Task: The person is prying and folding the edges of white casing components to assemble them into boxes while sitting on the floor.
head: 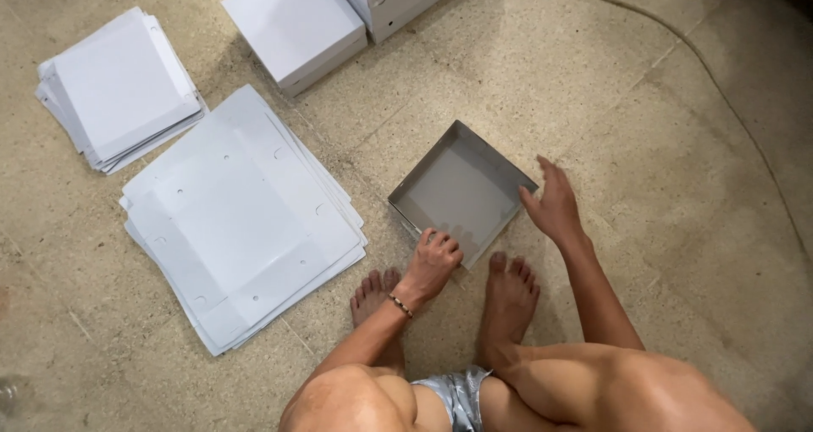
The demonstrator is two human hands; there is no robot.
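- Your left hand [434, 258] is curled into a loose fist, knuckles down, pressing on the near edge of the open grey box tray [461, 191]; the fingers are folded in, and you cannot tell whether they pinch the wall or only push on it.
- Your right hand [552, 203] is spread open and flat, fingers extended, its fingertips close to the tray's right corner; it grips nothing, and whether it touches the cardboard cannot be told.
- The tray sits on the stone floor [677, 186] just ahead of your bare feet [508, 292], turned corner-on to you, with its hollow side up.
- To your left lies a stack of flat white box blanks [241, 220], punched with small holes, near your left foot but apart from the tray.
- Further left and up is a smaller pile of white sheets [118, 89].
- At the top, two closed white boxes [296, 25] stand side by side, well apart from the tray.
- A thin cable [720, 85] curves across the floor on your right, well clear of your right hand.
- Open floor lies to the right of the tray and beyond it; the blanks hem in the left.
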